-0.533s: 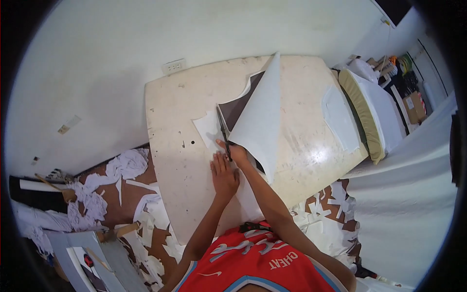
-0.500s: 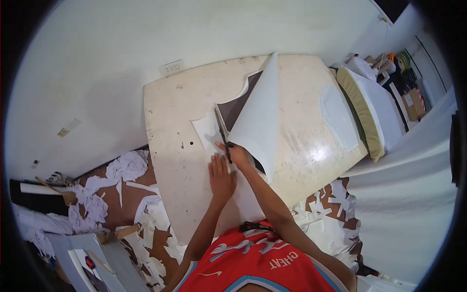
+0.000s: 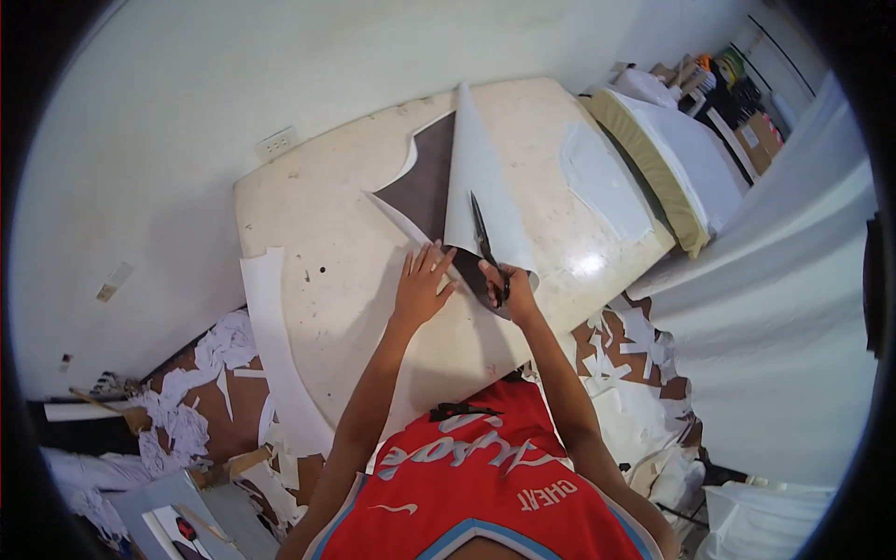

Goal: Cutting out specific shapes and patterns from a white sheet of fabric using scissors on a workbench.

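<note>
A large sheet (image 3: 476,149), white on one side and dark brown-grey on the other, lies partly folded over on the table. My right hand (image 3: 511,291) grips black-handled scissors (image 3: 482,229) over the near part of the sheet, their dark blades pointing away from me. Spread flat, my left hand (image 3: 422,287) rests with its fingertips at the sheet's near left edge. A long curved white offcut strip (image 3: 280,355) lies along the table's left edge and hangs over it.
The pale, scuffed table (image 3: 355,327) stands against the wall. Another white cut piece (image 3: 602,177) lies on its right side. A cushion-like slab (image 3: 644,168) and boxes (image 3: 761,140) are beyond. White scraps (image 3: 621,350) litter the floor; a white curtain (image 3: 747,327) hangs at right.
The scissors have come away from the sheet's left edge and moved right with my right hand. My left hand has moved onto the sheet's edge. A white strip now lies at the table's left edge.
</note>
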The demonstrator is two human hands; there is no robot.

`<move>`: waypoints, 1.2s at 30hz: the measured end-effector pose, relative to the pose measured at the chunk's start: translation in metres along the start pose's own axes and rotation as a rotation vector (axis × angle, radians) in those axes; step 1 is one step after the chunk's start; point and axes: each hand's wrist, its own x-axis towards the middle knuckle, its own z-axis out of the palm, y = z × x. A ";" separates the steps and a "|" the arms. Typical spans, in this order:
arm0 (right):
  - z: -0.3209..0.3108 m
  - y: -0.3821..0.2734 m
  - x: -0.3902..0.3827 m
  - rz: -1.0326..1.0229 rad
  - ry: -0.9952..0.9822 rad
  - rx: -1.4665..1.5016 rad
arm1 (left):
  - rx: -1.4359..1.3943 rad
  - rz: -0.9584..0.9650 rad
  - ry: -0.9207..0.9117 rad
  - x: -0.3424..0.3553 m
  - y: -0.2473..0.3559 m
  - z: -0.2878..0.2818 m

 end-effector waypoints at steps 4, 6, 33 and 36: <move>-0.063 0.006 0.015 -0.117 0.249 -0.159 | 0.100 0.052 -0.082 -0.016 0.000 0.024; -0.095 0.012 0.019 -0.237 0.581 -0.391 | 0.087 0.067 -0.007 -0.025 -0.001 0.018; -0.198 0.028 0.014 -0.237 0.415 -1.054 | 0.050 -1.292 0.321 -0.128 -0.161 -0.049; -0.210 0.026 0.022 -0.147 0.364 -1.088 | 0.239 -1.097 0.426 -0.098 -0.163 -0.065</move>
